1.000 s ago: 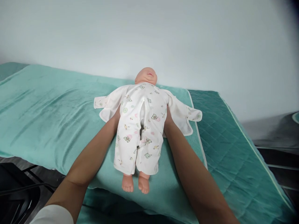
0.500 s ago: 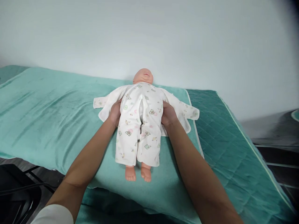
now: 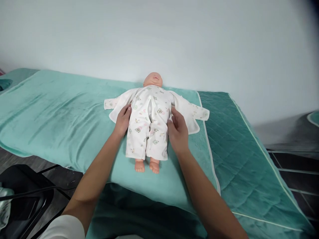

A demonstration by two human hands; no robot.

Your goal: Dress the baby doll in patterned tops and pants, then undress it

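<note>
A baby doll (image 3: 153, 79) lies on its back, feet towards me. White printed baby trousers (image 3: 149, 132) cover its legs and reach high up the chest, with a slit at the crotch. Its white top (image 3: 185, 108) is spread wide with both sleeves out sideways. My left hand (image 3: 122, 120) rests against the trousers' left side, fingers extended, some fingertips hidden. On the other side, my right hand (image 3: 179, 132) touches the trousers' edge with loosely curved fingers, thumb apart from the index finger. The doll's feet (image 3: 147, 166) stick out below the cuffs.
The doll lies on a light green sheet (image 3: 74, 109) over a darker quilted cover (image 3: 239, 149). A pale wall (image 3: 159, 39) stands directly behind the bed. A black chair (image 3: 27, 192) is at lower left, with cloth on it at the picture's edge.
My right hand has come out from beside the doll's body, and more of its fingers show. The left hand has loosened slightly. The view has shifted; the doll stays on its back.
</note>
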